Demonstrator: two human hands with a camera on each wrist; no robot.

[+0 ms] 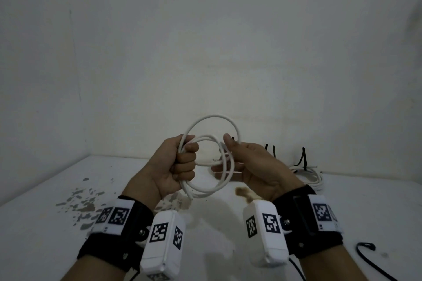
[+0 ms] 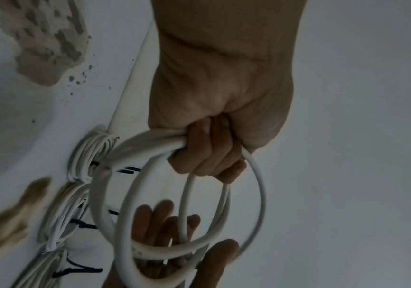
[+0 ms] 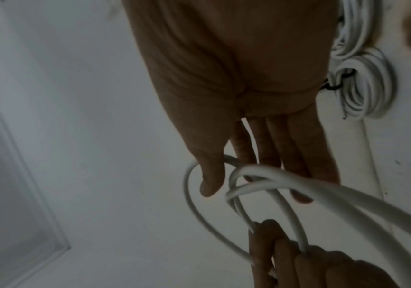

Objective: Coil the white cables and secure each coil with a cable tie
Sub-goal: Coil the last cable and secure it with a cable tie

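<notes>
**Mid-coil: white cable up in both hands, finished bundles parked at the back**

So the white cable [image 1: 206, 162] is off the tabletop [image 1: 45, 223] and held up in the air in front of the wall, wound into a few loose loops. The left hand [image 1: 177, 166] has its fingers [image 2: 207, 150] curled tight round the bunched strands on the left side of the coil, basically a fist with the loops running through it. One bigger loop sticks up above both hands.

The right hand [image 1: 249, 166] is on the other side of the coil. Its fingers [image 3: 295, 148] are mostly straight and spread behind the loops, thumb up and resting against the outer loop. From the right wrist view the thumb sits against a strand, but I can't tell if it's really pinching it or just steadying.

At the back right of the tabletop, near the wall, there are coiled white bundles [image 1: 308, 177] with black cable ties [image 1: 302, 158] on them, tails sticking up. The left wrist view shows several of these bundles lying in a row, each tied.

There's also a black cord [image 1: 370, 260] lying at the front right, and brownish stains [image 1: 84, 203] on the left of the tabletop.
</notes>
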